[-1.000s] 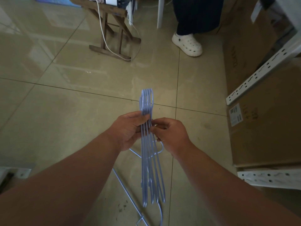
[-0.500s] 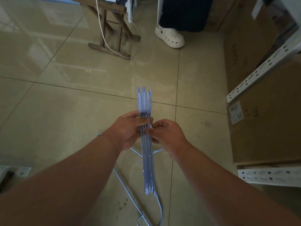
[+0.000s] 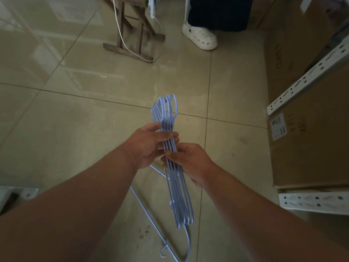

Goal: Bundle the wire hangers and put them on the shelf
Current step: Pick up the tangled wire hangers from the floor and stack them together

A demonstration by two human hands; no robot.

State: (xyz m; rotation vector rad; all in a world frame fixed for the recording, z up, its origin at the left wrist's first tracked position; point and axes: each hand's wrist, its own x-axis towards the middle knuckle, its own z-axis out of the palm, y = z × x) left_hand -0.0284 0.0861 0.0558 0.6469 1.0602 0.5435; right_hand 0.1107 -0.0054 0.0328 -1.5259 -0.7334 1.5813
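Tiled floor (image 3: 79, 140), dim light, glossy reflections. Both hands close together, each clamped on the stack of blue wire hangers (image 3: 171, 154) mid-air: left hand (image 3: 149, 143) wraps it nearer the hook ends with fingers across the front, right hand (image 3: 190, 161) pinches it just below, thumb on the wires. Stack runs roughly vertical in the frame, hooks fanned slightly at the far end, shoulders splayed at the near end — not yet flush. Directly below, at least one loose hanger (image 3: 151, 214) lies on the floor; exact count is hard to read since the wires overlap. Right side: cardboard boxes (image 3: 309, 148) and perforated white shelf rails (image 3: 313, 200). Far end: wooden stool base (image 3: 130, 48) with a white cable, someone's white clog (image 3: 201, 37). Step looks like aligning/squaring the bundle. Next move likely needs one hand to keep the stack pinched tight while the other collects the floor hanger — then carry to the shelf at right.
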